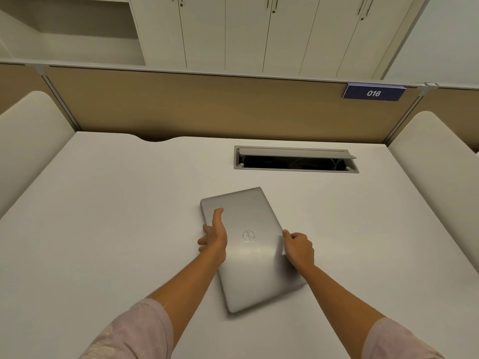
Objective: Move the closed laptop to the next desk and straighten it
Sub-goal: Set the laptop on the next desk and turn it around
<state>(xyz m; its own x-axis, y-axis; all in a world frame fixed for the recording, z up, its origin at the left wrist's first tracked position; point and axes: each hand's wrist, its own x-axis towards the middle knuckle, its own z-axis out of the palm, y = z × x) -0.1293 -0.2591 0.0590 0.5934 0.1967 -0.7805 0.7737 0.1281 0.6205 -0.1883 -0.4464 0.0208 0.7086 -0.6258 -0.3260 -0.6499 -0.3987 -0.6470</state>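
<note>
1. At the far left, a padded side divider point(28, 130) is bordering the white desk point(116, 216), and the surface on that side is lying bare.

2. The left hand point(214, 235) is resting on the left long edge of the closed silver Dell laptop point(255, 244). The thumb is lying flat along the lid, and the fingers point(204, 240) are spreading loosely down past the edge toward the desk, pressing against the side of the machine without closing around it.

3. The laptop itself is lying flat on the middle of the desk, lid shut and logo up, turned at a clear angle so its far end is leaning left and its near end is pointing right. It looks to me as if it is down on the desk and the squaring-up is what remains.

4. The right hand point(298, 248) is sitting at the right long edge with its fingers curled narrow and the thumb tip touching the edge; I cannot tell whether anything is hooked underneath.

5. Behind and to the right, the cable hatch point(295, 159) is standing open, well apart from the laptop, and a desk number plate point(373, 93) reading 016 is hanging on the partition.

6. Risks, as I judge them: uneven pushing from the two hands could over-rotate the smooth casing, and a hard shove forward could send the far corner toward the open hatch.
</note>
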